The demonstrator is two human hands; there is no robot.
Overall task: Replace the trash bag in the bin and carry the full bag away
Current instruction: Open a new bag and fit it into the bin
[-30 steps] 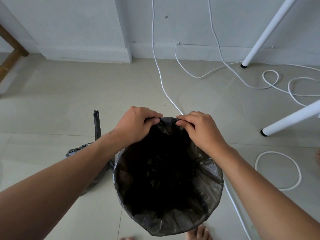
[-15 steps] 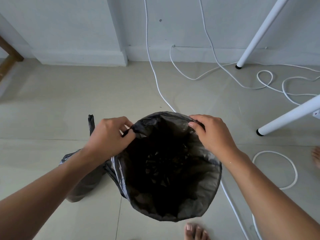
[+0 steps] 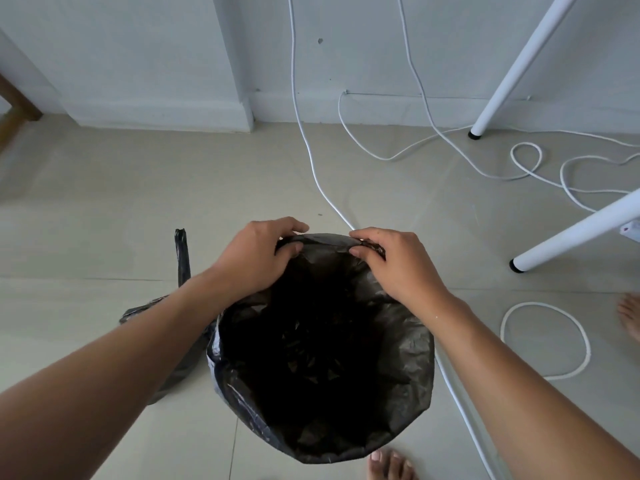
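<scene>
A black trash bag (image 3: 401,348) lines a round bin standing on the tiled floor below me; its mouth is folded over the rim, so the bin itself is hidden. My left hand (image 3: 258,252) and my right hand (image 3: 388,259) both pinch the bag's edge at the far side of the rim, close together. To the left of the bin a tied full black bag (image 3: 180,341) lies on the floor, its knotted neck sticking up, partly hidden by my left forearm.
White cables (image 3: 311,161) trail from the wall across the floor, one running past the bin's right side, with a loop (image 3: 543,341) to the right. Two white table legs (image 3: 568,237) stand at right. My toes (image 3: 389,464) show below the bin. A wooden frame (image 3: 17,109) is far left.
My hands had spread apart along the rim half a second ago; now they are back together at the far edge, gripping the bag. The view shifted slightly.
</scene>
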